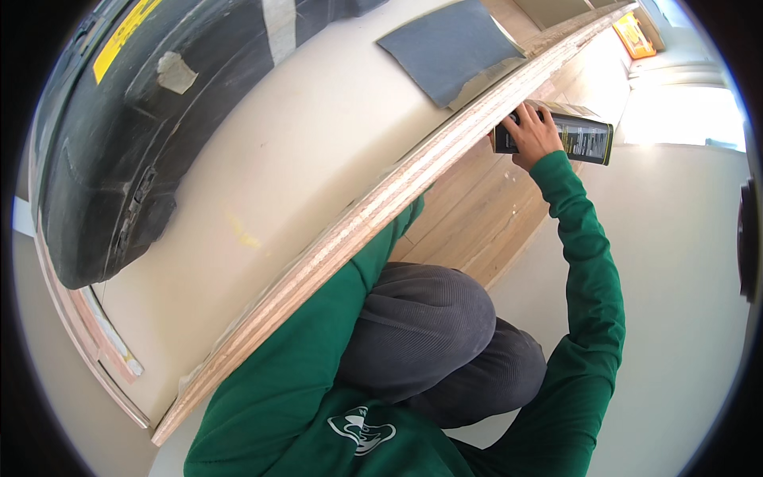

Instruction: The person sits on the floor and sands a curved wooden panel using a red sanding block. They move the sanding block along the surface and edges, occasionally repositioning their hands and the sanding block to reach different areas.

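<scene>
My right hand (536,137) grips one end of a black rectangular metal can (587,142), which bears printed writing. The can lies tilted on its side beneath the edge of the plywood tabletop (357,223), over the wood-plank floor. My left arm (334,322) reaches under the same board, and the left hand is hidden there. On the tabletop near its far end lies a sheet of dark grey-blue sandpaper (450,47) with a torn edge. A large black plastic car bumper (143,131) rests on the board's other side, with pieces of masking tape (176,73) on it.
A narrow, paint-marked strip (110,334) lies by the tabletop's left edge. Beside my right arm is a pale wall (667,286). A yellow-orange object (633,37) stands at the upper right. My bent knees (435,322) are close under the board's edge.
</scene>
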### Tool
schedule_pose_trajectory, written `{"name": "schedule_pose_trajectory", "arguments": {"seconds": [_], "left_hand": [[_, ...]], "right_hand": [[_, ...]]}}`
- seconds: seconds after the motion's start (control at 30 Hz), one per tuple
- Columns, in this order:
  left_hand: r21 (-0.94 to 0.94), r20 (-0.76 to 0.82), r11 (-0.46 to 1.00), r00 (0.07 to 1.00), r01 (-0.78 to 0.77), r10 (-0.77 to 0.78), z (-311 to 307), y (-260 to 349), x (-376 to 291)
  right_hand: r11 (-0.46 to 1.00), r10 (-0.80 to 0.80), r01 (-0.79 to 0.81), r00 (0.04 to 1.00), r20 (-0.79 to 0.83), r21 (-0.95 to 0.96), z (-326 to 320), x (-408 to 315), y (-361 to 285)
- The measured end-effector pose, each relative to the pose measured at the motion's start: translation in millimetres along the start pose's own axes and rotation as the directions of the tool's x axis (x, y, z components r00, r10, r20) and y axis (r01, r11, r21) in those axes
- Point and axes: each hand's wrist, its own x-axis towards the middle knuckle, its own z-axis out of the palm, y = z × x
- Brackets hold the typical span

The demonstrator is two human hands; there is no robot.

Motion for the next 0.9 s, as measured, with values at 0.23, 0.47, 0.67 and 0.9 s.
{"name": "schedule_pose_trajectory", "arguments": {"seconds": [0.23,0.47,0.67,0.9], "left_hand": [[-0.005,-0.013,1.0,1.0,-0.003,0.003,14,-4,12],[-0.016,-0.041,1.0,0.999,-0.018,0.017,36,-19,33],[-0.039,-0.067,0.999,0.997,-0.026,0.023,54,-30,52],[-0.081,-0.076,0.995,0.996,-0.05,0.044,78,-41,75]], "right_hand": [[1.0,-0.002,0.003,1.0,-0.03,0.025,-4,0,2],[0.998,0.019,-0.017,0.999,-0.041,0.057,-11,2,0],[0.996,0.039,-0.036,0.999,-0.038,0.078,-15,3,2],[0.995,0.053,-0.049,0.997,-0.048,0.083,-14,0,2]]}}
